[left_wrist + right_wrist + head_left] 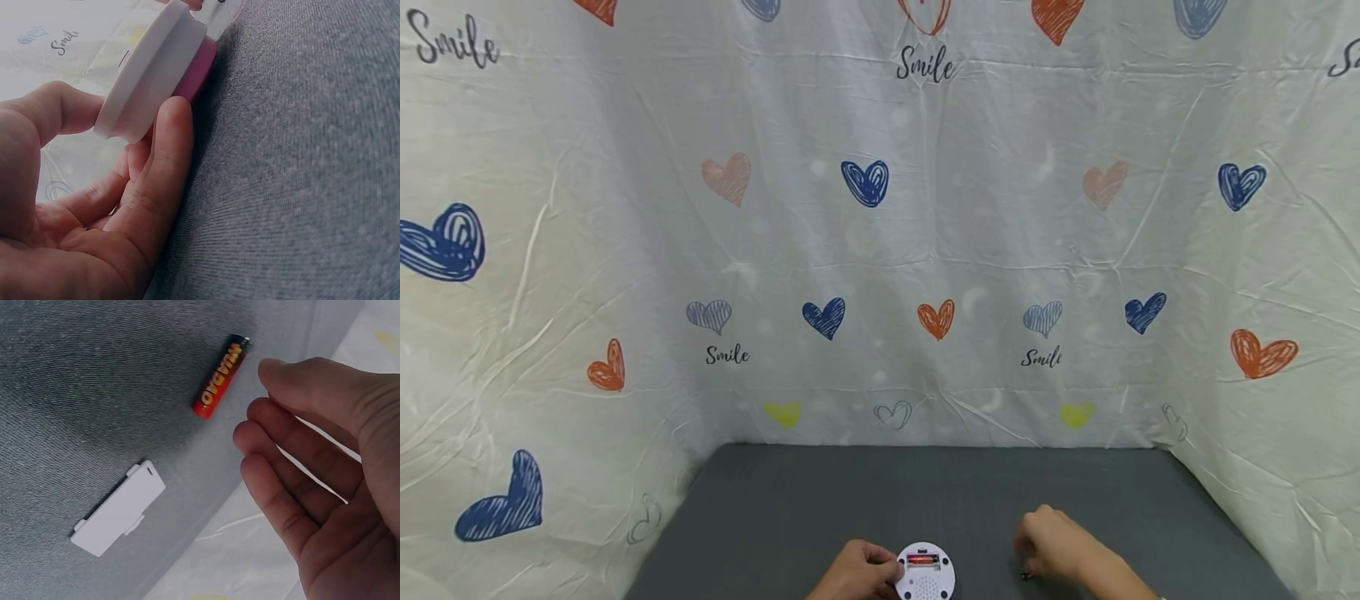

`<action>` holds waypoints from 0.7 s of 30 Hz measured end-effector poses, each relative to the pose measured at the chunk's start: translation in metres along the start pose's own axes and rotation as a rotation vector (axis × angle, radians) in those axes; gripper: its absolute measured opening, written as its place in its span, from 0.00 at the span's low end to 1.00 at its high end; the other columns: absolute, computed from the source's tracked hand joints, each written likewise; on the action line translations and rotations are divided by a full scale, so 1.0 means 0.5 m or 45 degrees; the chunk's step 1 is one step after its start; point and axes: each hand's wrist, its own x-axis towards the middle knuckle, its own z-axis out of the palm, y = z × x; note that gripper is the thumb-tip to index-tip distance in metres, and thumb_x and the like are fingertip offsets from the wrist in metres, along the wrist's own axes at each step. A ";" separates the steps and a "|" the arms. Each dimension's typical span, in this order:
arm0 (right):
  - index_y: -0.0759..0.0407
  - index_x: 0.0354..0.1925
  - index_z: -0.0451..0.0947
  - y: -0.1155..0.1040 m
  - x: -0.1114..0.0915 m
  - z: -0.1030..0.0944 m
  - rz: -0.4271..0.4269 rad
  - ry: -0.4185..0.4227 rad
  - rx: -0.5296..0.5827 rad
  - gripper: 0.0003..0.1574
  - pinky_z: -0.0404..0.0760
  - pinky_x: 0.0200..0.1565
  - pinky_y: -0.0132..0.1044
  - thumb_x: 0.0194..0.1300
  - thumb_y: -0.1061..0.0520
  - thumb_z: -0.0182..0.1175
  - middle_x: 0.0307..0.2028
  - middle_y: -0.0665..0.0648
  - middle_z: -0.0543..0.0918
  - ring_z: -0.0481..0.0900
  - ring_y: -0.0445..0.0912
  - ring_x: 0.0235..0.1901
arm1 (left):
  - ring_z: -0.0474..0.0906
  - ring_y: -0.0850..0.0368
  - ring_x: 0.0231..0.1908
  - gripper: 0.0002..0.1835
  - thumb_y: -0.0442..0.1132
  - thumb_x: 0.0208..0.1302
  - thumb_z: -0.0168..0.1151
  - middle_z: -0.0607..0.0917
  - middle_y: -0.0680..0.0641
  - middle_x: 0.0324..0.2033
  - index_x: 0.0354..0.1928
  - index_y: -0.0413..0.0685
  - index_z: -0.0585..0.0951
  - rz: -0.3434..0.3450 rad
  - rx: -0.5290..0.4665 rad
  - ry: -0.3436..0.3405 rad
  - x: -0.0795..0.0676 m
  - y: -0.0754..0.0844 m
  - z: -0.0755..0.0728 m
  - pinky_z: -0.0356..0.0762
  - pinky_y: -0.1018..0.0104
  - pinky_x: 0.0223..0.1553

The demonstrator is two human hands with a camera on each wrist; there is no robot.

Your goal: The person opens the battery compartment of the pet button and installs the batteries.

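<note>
My left hand [861, 572] pinches a round white device [937, 583] by its left edge, thumb on one face and fingers on the other. Its back faces up in the head view, where a red battery [922, 560] sits in the uncovered compartment. A pink part [196, 70] shows on the far side in the left wrist view. My right hand [1060, 546], fingers loosely bent, hovers beside a red and black battery [220, 377] lying on the grey cloth; nothing is between the fingers. Near that battery lies a white battery cover [119, 509] with small tabs.
Dark grey cloth [880, 492] covers the table. Pale curtains [985, 225] printed with hearts and "Smile" hang behind it and along both sides.
</note>
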 end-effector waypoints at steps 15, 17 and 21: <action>0.47 0.23 0.85 0.007 -0.009 0.034 -0.054 0.037 -0.099 0.12 0.74 0.22 0.30 0.50 0.66 0.72 0.20 0.38 0.79 0.73 0.31 0.19 | 0.85 0.59 0.29 0.10 0.37 0.66 0.63 0.88 0.47 0.31 0.42 0.36 0.85 -0.007 0.005 0.011 0.001 0.001 0.002 0.83 0.64 0.34; 0.47 0.22 0.84 0.009 -0.010 0.036 -0.052 0.044 -0.107 0.13 0.73 0.22 0.29 0.51 0.65 0.72 0.20 0.37 0.78 0.72 0.31 0.19 | 0.85 0.59 0.29 0.10 0.37 0.66 0.63 0.88 0.47 0.31 0.42 0.36 0.85 -0.006 0.006 0.010 0.001 0.001 0.002 0.83 0.64 0.34; 0.46 0.21 0.83 0.007 -0.006 0.038 -0.080 0.072 -0.134 0.13 0.73 0.22 0.29 0.53 0.64 0.72 0.20 0.38 0.78 0.72 0.30 0.19 | 0.86 0.59 0.29 0.10 0.37 0.66 0.63 0.88 0.47 0.31 0.42 0.35 0.85 -0.001 0.001 0.005 0.001 0.000 0.001 0.84 0.64 0.34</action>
